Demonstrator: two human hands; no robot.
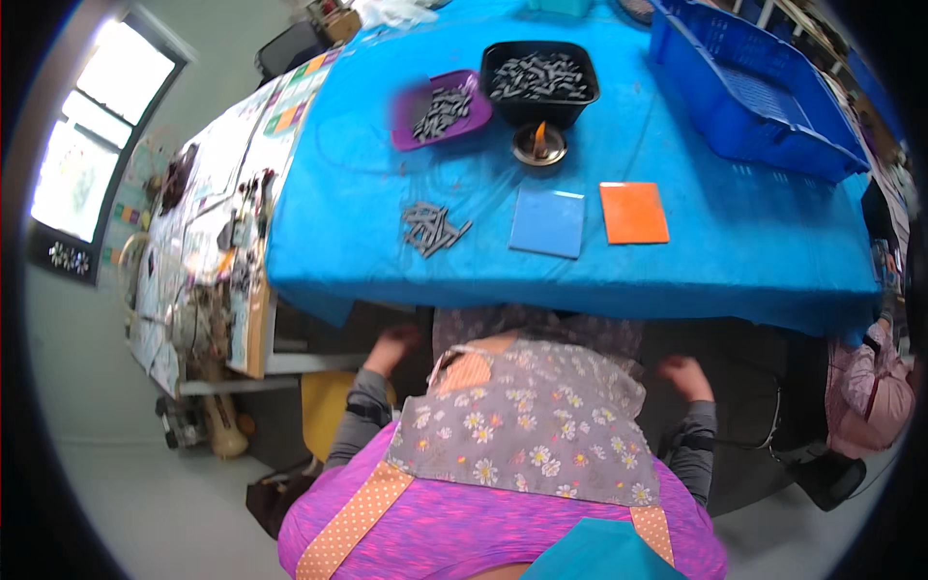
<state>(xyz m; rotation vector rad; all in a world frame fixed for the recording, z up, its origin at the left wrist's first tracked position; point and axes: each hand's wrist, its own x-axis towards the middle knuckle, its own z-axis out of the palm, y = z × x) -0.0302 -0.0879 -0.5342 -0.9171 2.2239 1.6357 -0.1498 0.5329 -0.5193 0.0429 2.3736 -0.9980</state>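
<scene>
Both my hands are below the table's near edge, one on either side of my lap. My left hand (394, 347) is blurred, and its fingers do not show clearly. Next to my apron's right edge, my right hand (686, 375) has its fingers curled in; whatever may be inside them is hidden. Nearest on the blue-covered table (338, 232) lie a loose pile of thin grey sticks (432, 228), a blue square tile (547, 222) and an orange square tile (634, 213). Behind them stands a small round metal dish (538, 147) with an orange flame-like shape at its centre.
A purple tray (402, 124) and a deeper black tub (541, 46) hold many small grey and black pieces. A large blue plastic basket (764, 97) occupies the far right. To the left runs a cluttered side table (208, 208). Another person's pink sleeve (860, 382) shows at far right.
</scene>
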